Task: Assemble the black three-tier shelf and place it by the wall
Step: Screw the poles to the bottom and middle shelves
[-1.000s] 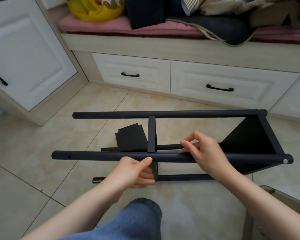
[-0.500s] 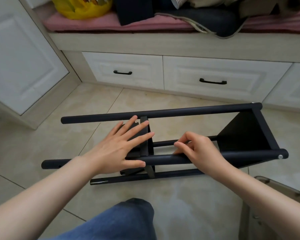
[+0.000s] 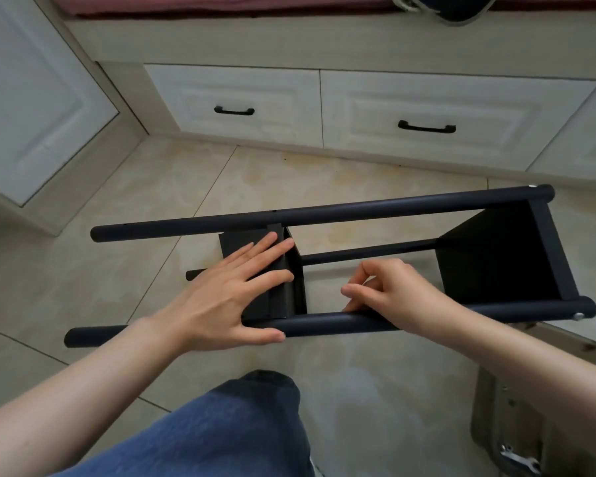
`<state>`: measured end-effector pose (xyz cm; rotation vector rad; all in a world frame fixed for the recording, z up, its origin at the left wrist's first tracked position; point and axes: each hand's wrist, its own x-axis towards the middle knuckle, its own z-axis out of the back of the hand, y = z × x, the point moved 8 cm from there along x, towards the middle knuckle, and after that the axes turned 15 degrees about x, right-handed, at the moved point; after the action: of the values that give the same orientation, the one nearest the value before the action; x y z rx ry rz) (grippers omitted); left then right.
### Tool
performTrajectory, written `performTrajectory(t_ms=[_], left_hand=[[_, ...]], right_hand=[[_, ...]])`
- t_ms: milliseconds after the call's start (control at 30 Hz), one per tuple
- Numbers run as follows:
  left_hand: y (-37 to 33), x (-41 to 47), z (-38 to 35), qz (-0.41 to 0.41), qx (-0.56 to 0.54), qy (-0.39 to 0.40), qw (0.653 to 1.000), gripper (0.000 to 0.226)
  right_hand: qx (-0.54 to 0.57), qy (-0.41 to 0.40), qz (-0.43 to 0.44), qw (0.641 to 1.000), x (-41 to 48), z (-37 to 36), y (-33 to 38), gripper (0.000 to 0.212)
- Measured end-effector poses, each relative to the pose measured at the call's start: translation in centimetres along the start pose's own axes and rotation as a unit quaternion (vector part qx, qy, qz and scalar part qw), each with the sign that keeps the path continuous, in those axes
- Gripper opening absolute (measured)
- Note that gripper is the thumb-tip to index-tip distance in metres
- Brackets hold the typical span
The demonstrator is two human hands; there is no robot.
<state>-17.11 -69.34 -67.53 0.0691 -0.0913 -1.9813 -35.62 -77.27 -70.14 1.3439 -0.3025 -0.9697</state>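
The black shelf frame (image 3: 375,208) lies on its side on the tiled floor, its round poles running left to right. One black panel (image 3: 503,259) is fixed at the frame's right end. A second black panel (image 3: 241,244) sits near the middle, between the near and far poles. My left hand (image 3: 234,294) lies flat with straight fingers on this middle panel, thumb against the near pole (image 3: 324,321). My right hand (image 3: 389,290) rests on the near pole just right of the panel, fingers curled and pinched together; what they hold is hidden.
White drawers (image 3: 424,122) with black handles run along the back, under a bench with a pink cushion. A white cabinet door (image 3: 31,108) stands at the left. My jeans-clad knee (image 3: 241,425) is at the bottom. A wooden tray (image 3: 516,442) with a small wrench lies at the lower right.
My left hand let go of the near pole and moved up to lie flat on the middle panel. The view tilted down and the frame turned slightly. My right hand stayed on the near pole.
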Motion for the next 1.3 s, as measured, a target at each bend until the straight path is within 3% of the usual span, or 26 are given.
performTrajectory(t_ms=[367, 533, 800, 1000, 1300], left_hand=[[-0.7, 0.0, -0.8, -0.007, 0.041, 0.011, 0.999, 0.091], [-0.8, -0.3, -1.0, -0.007, 0.027, -0.007, 1.000, 0.087], [-0.8, -0.5, -0.8, -0.007, -0.044, -0.022, 0.999, 0.073], [-0.9, -0.5, -0.5, 0.000, -0.068, -0.031, 0.997, 0.074], [-0.9, -0.6, -0.2, 0.009, -0.075, -0.042, 0.996, 0.080]], right_hand=[[-0.024, -0.010, 0.012, 1.000, 0.1, -0.2, -0.2, 0.018], [-0.073, 0.008, -0.068, 0.995, 1.0, 0.0, -1.4, 0.019], [0.054, 0.109, -0.124, 0.985, 3.7, -2.7, -1.4, 0.012], [0.104, 0.206, -0.139, 0.963, 5.4, -5.5, -1.4, 0.010], [0.130, 0.276, -0.174, 0.936, 6.7, -8.2, -1.9, 0.011]])
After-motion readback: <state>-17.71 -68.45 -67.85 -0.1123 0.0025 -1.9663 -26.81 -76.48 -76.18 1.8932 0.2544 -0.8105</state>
